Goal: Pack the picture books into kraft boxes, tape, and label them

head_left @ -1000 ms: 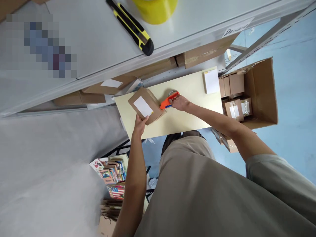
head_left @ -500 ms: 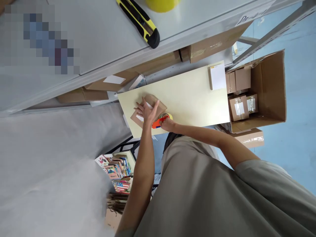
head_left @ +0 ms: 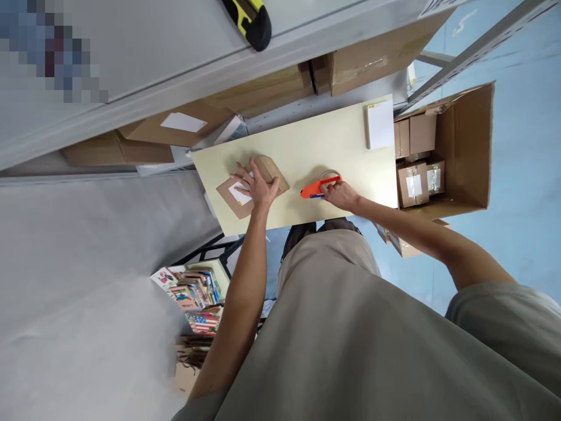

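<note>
Clearly, the left hand (head_left: 256,188) lies flat with fingers spread on the small cardboard box (head_left: 254,184), pressing it to the pale tabletop (head_left: 307,146). The right hand (head_left: 339,194), well apart to the right of it, is closed around the orange tape dispenser (head_left: 316,187), whose tip points toward the box.

Likely risks: the box is light with smooth kraft sides, so it could slide or twist on the slick tabletop if the left palm eases off. The spread fingers cover part of the white label (head_left: 239,193); tape laid there could catch them or wrinkle over the glossy sticker. The dispenser's cutting edge could nick a fingertip.

Beyond the right hand sits a flat white pad (head_left: 379,124), and past it an open carton (head_left: 464,146) of taped parcels. Above both hands, a black-and-yellow knife (head_left: 249,20) rests on a grey shelf.
</note>
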`<state>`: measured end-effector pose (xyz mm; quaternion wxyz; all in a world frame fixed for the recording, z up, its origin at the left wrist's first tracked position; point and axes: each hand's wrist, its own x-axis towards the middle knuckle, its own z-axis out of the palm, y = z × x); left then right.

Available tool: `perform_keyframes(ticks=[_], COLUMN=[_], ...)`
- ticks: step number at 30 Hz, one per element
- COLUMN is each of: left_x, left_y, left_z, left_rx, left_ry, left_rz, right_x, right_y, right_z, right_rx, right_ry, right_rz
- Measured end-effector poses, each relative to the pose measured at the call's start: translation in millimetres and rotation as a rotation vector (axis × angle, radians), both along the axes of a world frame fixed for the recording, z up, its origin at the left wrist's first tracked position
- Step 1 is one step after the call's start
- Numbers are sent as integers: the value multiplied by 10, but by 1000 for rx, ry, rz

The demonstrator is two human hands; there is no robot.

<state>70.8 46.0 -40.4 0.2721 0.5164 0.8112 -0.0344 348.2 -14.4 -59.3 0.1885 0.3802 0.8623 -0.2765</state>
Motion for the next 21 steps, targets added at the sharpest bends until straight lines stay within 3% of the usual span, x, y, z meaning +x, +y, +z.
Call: perform_keyframes(ticks=[3,8,15,18,21], left_x=[13,-29,-47,-54,-63], left_y=[-58,-229,-552,-649,-696], left_z=[1,-29,-27,-13,-20], left_rx=[-22,13,88,101,110], left_ry=[24,-35,-147,-172,-181], left_rz=[-80,-182,-281,-312,-313], right_x=[-18,-461,-844,-774,-430], right_y=[166,331,74,-12,69], right_z=[-26,-120,-217,-221,-221], right_rx=[27,65,-88,-114,-130], right_ry=[-57,22,176,177,128], right_rz=[-25,29,-33,3,30])
